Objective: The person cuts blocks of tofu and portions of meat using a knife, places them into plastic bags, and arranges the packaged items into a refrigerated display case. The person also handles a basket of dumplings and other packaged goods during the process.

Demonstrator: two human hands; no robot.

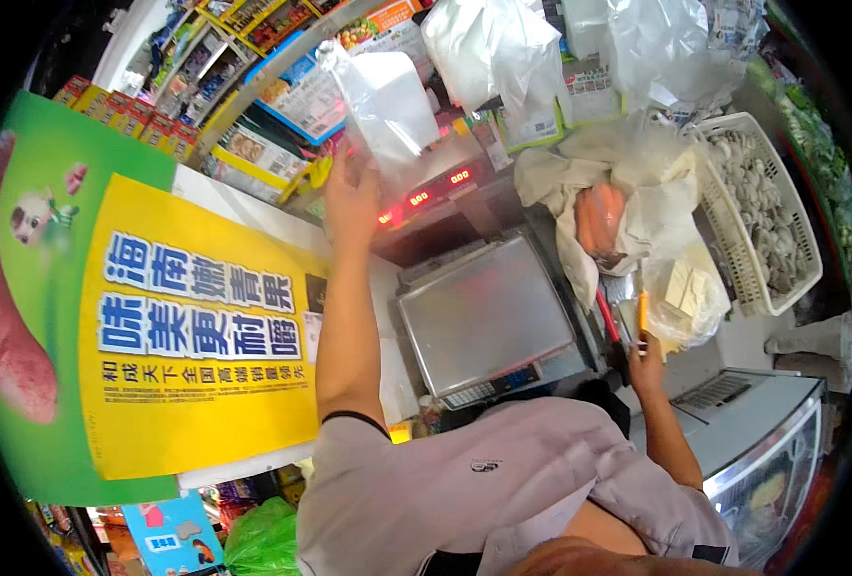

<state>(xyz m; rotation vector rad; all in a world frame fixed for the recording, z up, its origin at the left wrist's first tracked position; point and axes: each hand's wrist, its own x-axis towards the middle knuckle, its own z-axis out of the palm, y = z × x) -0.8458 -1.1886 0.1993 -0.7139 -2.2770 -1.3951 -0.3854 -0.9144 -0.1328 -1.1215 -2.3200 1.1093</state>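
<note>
My left hand [352,180] is raised at the left end of the weighing scale's red-lit display [420,198], just below a hanging clear plastic bag [390,101]; whether its fingers touch the bag is blurred. The metal weighing plate [487,313] lies bare in front of me. To its right, my right hand [645,356] holds a tool by its yellow-orange handle [642,311], its far end pointing away from me. A red-handled tool [607,317] lies beside it. Pale blocks, perhaps tofu [683,290], sit in clear plastic just right of the yellow handle.
Beyond the tools, a beige cloth [566,180] lies around an orange item [598,216]. A white plastic basket [728,237] of grey-white pieces stands at the right. Plastic bags [494,50] hang at the back. A printed yellow-and-green board [202,425] covers the left side; a glass-fronted case [750,432] stands lower right.
</note>
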